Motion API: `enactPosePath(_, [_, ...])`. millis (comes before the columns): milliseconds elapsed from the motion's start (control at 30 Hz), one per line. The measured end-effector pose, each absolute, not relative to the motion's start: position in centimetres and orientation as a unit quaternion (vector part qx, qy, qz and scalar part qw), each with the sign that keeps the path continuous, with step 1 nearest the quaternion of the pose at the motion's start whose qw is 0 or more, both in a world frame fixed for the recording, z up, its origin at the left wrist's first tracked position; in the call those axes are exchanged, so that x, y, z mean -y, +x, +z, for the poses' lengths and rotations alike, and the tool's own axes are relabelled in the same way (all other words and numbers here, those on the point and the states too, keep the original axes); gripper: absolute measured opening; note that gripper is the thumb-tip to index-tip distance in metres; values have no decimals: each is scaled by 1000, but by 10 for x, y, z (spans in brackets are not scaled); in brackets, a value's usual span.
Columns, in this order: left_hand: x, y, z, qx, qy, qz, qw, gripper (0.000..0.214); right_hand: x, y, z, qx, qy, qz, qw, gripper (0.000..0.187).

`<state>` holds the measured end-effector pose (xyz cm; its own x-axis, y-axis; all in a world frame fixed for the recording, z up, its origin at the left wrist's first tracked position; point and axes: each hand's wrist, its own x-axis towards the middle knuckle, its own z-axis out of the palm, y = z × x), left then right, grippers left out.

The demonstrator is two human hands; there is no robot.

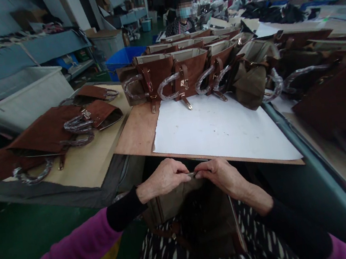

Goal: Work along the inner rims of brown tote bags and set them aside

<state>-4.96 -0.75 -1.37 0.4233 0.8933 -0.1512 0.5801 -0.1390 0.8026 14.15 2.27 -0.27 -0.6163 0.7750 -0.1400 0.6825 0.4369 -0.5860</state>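
Observation:
An open handbag (171, 202) with a beige-brown lining rests on my lap, its mouth facing up towards me. My left hand (164, 178) pinches the bag's far rim between thumb and fingers. Close beside it, my right hand (224, 176) pinches the same rim, and the fingertips of both hands almost meet. A thin, light edge shows between them; whether a small fitting sits there I cannot tell. The inside of the bag is dark.
Brown handbags (191, 67) with plastic-wrapped handles stand in rows behind a white sheet (215, 127) on the table. More bags (45, 132) lie at left, others (338, 94) at right. A white bin (19, 94), a blue crate (125, 57) and a masked person (180, 23) are beyond.

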Motion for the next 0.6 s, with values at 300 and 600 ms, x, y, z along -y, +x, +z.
enactPosePath(300, [5,-49,-14,-514,720,182,429,20,-20,140,-4,880,-387,270,53,25])
enactPosePath(600, [15,-53,5,-530,771,111,335,17,-10,132,1,908,-352,228,15,24])
